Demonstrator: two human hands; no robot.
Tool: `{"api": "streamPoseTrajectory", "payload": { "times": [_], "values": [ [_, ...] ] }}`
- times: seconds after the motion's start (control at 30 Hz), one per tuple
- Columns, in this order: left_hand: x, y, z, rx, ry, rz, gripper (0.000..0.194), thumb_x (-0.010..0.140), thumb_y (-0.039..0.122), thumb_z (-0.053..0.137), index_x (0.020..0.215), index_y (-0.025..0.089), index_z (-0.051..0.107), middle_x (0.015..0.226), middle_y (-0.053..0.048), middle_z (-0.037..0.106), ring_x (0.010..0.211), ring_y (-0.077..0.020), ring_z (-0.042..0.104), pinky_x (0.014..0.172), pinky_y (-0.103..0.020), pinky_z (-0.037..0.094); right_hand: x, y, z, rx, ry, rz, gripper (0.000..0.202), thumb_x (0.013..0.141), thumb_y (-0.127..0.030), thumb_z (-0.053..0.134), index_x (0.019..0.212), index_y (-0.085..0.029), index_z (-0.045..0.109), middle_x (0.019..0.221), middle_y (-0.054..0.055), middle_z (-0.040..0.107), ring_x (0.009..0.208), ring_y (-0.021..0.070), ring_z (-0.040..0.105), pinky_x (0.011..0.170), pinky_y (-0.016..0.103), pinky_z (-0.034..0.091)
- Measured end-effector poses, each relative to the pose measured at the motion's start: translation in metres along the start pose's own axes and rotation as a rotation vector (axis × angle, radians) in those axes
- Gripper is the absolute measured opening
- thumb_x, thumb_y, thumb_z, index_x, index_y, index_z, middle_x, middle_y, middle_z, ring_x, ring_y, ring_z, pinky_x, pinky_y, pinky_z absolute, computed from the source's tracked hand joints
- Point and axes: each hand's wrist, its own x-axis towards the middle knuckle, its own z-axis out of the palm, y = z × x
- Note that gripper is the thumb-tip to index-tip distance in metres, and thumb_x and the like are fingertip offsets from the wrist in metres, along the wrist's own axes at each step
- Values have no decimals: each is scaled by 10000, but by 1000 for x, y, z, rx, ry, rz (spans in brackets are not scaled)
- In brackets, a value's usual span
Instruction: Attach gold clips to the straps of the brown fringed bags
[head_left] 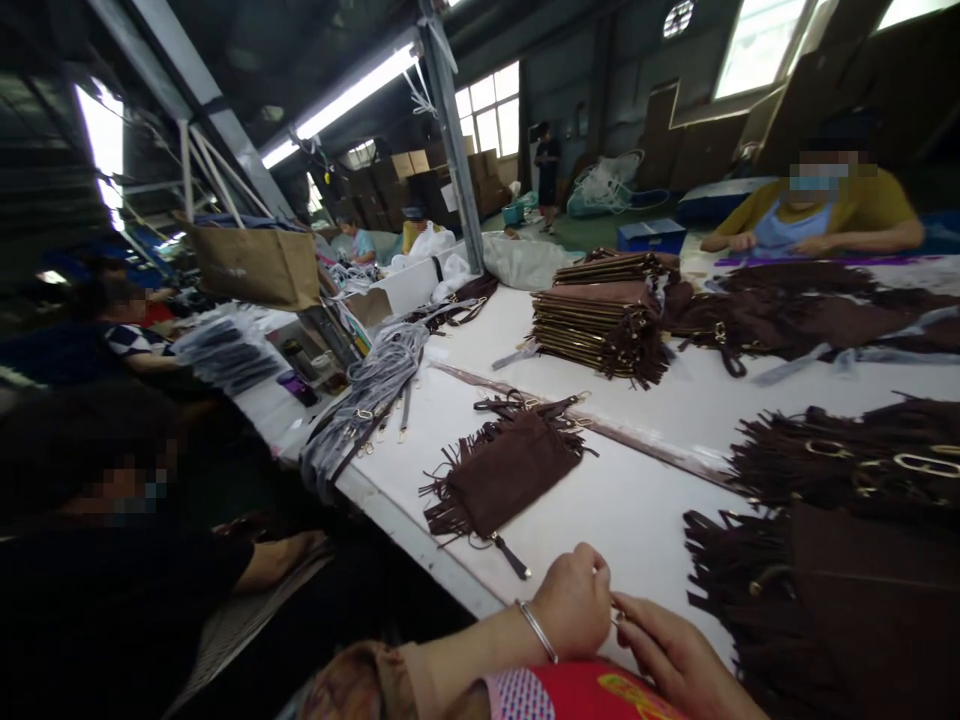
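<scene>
My left hand (576, 600), with a silver bangle at the wrist, is closed at the table's near edge, its fingers curled inward. My right hand (667, 640) meets it from the right, thumb and fingers pinched around a small gold-coloured metal piece (618, 616). What sits inside the left fist is hidden. Just beyond the hands lies a dark brown fringed pouch (517, 470), flat on the white table (630, 530), with a strap tab and gold clasps. Right of my hands, a pile of brown fringed bags (862, 590) with gold rings covers the table.
Farther back are a stack of brown zippered pouches (592, 320) and a heap of wrapped straps (382, 380) with gold hooks. A co-worker (817, 210) sits across the table; another person (97, 580) sits close on the left. A metal post (454, 140) rises behind the table.
</scene>
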Motion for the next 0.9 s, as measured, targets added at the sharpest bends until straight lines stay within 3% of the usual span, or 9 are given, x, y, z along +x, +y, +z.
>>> {"api": "streamPoseTrajectory", "payload": {
  "times": [0.13,0.2,0.33,0.5,0.6,0.7,0.8,0.9],
  "values": [
    [17,-14,9,-6,-128,49,295,844,293,532,1013,93,668,1039,-193,682,936,-289,614,839,-397,479,12,2,-9,-23,-97,-15,314,919,-361,463,1103,-252,693,950,75,754,849,221,701,785,320,559],
    [25,-20,14,-39,-161,80,287,799,304,598,992,112,687,1018,-173,697,926,-283,614,852,-386,478,18,3,-13,-11,-148,-20,257,894,-292,473,973,-243,713,880,45,754,810,215,694,730,293,541],
    [39,-24,24,-147,-202,76,322,877,348,504,1040,141,688,952,-136,715,866,-248,630,833,-359,488,27,12,-15,-7,-184,24,206,835,-216,483,789,-203,684,711,-1,717,644,176,647,585,251,466],
    [51,-32,24,-146,-294,-41,396,958,357,347,1139,161,640,727,-58,686,699,-205,633,741,-348,521,32,39,-16,-74,-160,157,222,864,-251,455,846,-188,667,791,31,732,730,181,649,651,265,446],
    [60,-54,9,149,-88,9,378,899,300,488,1238,165,589,1058,-122,688,1001,-259,621,949,-428,480,30,59,-16,-150,-168,214,249,878,-263,425,809,-179,649,745,33,704,707,172,631,639,265,419],
    [79,-85,-14,469,108,-92,516,847,194,556,1359,162,504,1410,-186,491,1309,-356,431,1114,-575,301,25,76,-15,-144,-210,223,286,900,-280,393,804,-179,643,716,28,681,677,162,616,617,258,405],
    [106,-109,-40,522,94,-242,476,843,49,457,1311,76,542,1279,-262,565,1235,-394,505,986,-607,421,24,84,-16,-122,-216,213,278,898,-270,404,790,-181,644,709,23,677,671,160,613,606,254,398],
    [131,-114,-70,459,50,-217,408,814,-21,415,1151,49,634,1024,-233,674,1035,-344,635,892,-534,504,28,80,-23,-110,-176,197,285,907,-295,422,811,-183,666,735,31,693,688,169,619,621,259,415]
  ]
}}
